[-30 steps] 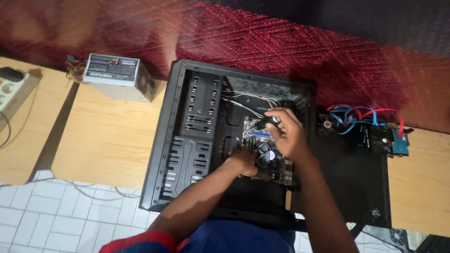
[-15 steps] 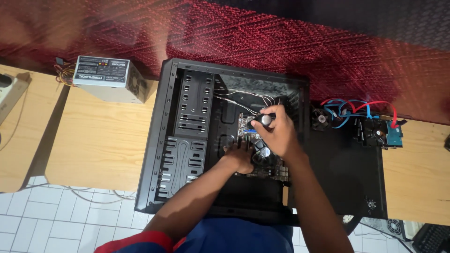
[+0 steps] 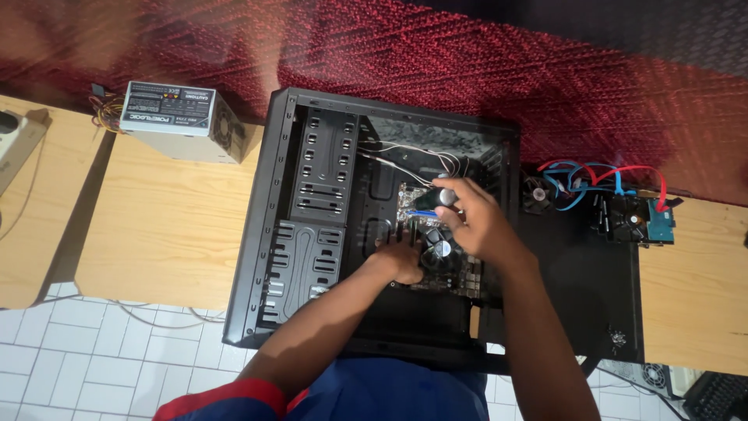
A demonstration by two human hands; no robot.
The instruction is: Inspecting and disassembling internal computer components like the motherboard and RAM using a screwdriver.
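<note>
A black computer case [image 3: 312,234] lies open on its side on a wooden table. Inside it sits a small motherboard [image 3: 460,273]. My right hand [image 3: 479,222] is closed around a screwdriver [image 3: 428,204] with a grey and blue handle, held over the board. My left hand [image 3: 401,261] rests flat on the board just below the screwdriver, fingers pressed down near the tip; what lies under them is hidden. Thin white and black wires [image 3: 413,156] run across the case above my hands.
A grey power supply [image 3: 175,121] with loose wires stands at the table's back left. A black side panel [image 3: 592,296] lies right of the case, with red and blue cables [image 3: 600,183] and a drive [image 3: 658,226]. A red rug lies beyond; white tiles below.
My right hand with the screwdriver has shifted slightly down and left over the board. My left hand stays on the board. The camera view has drifted a little.
</note>
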